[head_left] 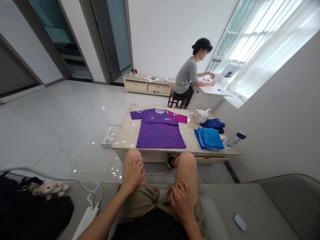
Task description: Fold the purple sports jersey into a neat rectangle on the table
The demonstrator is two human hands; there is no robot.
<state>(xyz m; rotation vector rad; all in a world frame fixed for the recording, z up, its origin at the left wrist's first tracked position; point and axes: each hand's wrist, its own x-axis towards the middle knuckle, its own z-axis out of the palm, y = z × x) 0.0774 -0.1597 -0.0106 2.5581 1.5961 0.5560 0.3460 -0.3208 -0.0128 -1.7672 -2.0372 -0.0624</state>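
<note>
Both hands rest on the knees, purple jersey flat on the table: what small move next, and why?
Probably lean forward and bring the left hand and right hand to the purple jersey: it lies spread flat and untouched on the table, and both hands are empty.

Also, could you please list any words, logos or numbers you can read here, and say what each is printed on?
No text can be read.
Purple jersey on the low table: small chest marks, too blurred to read.
Water bottle: no label can be made out.
</note>
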